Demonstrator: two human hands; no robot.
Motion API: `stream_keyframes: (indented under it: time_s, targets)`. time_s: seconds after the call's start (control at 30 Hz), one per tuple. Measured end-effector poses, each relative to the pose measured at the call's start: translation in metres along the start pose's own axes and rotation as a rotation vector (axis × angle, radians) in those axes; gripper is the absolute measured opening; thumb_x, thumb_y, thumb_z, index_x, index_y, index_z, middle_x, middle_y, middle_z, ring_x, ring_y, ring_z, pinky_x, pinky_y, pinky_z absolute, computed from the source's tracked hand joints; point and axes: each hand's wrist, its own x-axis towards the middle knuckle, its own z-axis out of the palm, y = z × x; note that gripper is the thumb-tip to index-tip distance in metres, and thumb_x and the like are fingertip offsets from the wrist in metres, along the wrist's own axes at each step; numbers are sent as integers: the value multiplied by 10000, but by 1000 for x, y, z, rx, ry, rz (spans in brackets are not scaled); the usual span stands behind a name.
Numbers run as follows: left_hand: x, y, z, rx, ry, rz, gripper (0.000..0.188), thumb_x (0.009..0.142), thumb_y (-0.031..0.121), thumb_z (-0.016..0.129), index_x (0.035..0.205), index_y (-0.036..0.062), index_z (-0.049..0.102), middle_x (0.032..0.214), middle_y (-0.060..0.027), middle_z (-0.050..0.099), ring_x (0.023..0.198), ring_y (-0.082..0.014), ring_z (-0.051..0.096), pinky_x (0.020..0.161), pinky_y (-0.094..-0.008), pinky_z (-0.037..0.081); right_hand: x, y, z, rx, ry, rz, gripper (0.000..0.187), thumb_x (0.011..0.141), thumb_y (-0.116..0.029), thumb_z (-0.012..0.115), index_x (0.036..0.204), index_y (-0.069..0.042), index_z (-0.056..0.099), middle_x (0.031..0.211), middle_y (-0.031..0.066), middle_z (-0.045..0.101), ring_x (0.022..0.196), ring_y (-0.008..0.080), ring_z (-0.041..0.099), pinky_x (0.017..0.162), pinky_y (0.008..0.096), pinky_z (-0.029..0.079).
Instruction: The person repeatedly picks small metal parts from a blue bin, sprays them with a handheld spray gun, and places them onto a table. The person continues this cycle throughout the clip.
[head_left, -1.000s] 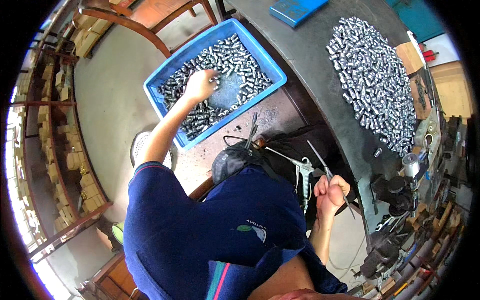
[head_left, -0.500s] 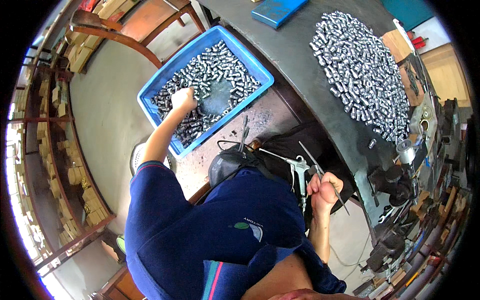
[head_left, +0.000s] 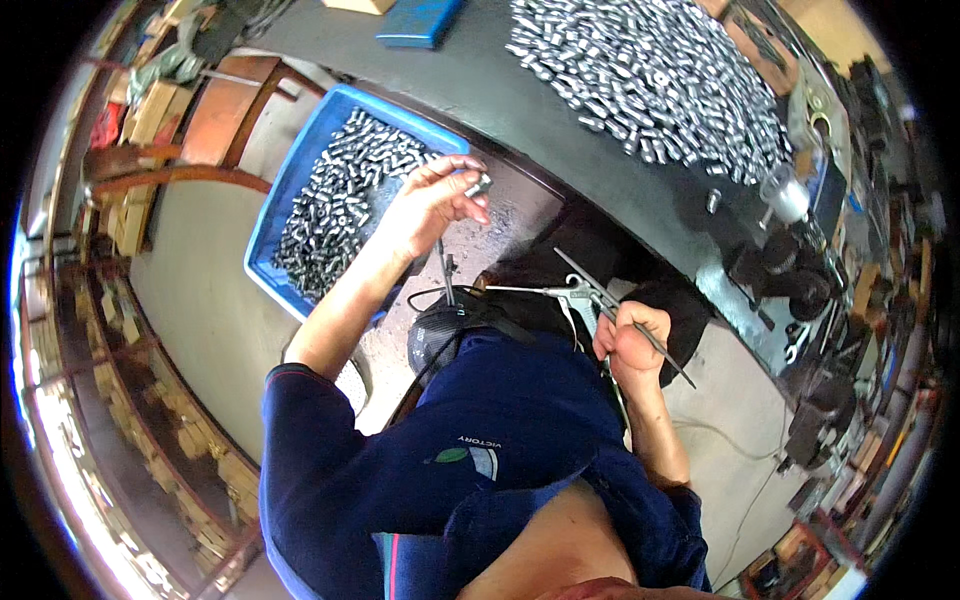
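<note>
My left hand is raised over the right edge of the blue plastic tray. Its fingers pinch a small metal fitting. Shiny, short cylindrical metal fittings fill much of the tray, darker ones toward its near side. Over my lap, my right hand is closed around a long, thin grey file, which slants from upper left to lower right. A silver air blow gun with a narrow nozzle lies right beside that hand; whether the fingers also touch its handle I cannot tell.
A big heap of similar fittings covers part of the dark workbench. One loose fitting lies near a metal cup-shaped tool. A blue flat box sits farther back. Beyond the tray stands a wooden chair; shelves line the left.
My left hand has lifted out of the tray and moved right, now with a fitting in its fingers. My right hand keeps the file. The whole view has shifted and turned.
</note>
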Motion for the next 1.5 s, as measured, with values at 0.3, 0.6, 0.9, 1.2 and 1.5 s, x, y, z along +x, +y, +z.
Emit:
stream_keyframes:
  time_s: [0.3,0.6,0.9,1.2,1.5]
  targets:
    - [2,-55,55,-52,-169,-280,138,844,71,578,940,-16,531,822,-163,612,800,-326,646,730,-410,553,1,3,-9,-67,-34,-39,368,731,-197,609,521,-47,346,511,-2,395,476,59,362,427,233,267]
    - [-7,-61,67,122,-143,-418,308,905,241,512,890,-62,564,728,-181,615,570,-271,629,538,-335,528,16,3,-12,-453,-75,-261,429,738,-219,619,528,-46,288,485,14,299,442,72,303,414,251,234]
    - [-13,-54,95,584,-156,-214,202,849,166,631,838,-33,604,643,-72,602,531,-102,569,473,-217,464,16,3,-8,-578,-122,-236,271,632,-72,574,569,-26,315,507,60,271,461,126,313,436,303,265]
    - [-16,-49,105,463,-251,-176,195,839,72,621,990,-46,584,781,-79,626,713,-134,620,661,-240,508,12,18,-14,-369,-31,-225,664,730,-603,619,550,-37,320,516,1,278,508,73,295,439,271,226]
    - [-7,-49,94,402,-250,-199,206,814,54,646,980,-55,591,740,-73,624,634,-111,589,587,-229,494,7,10,-12,-125,-9,-57,272,700,-108,526,506,-46,347,502,61,434,428,105,414,401,245,321]
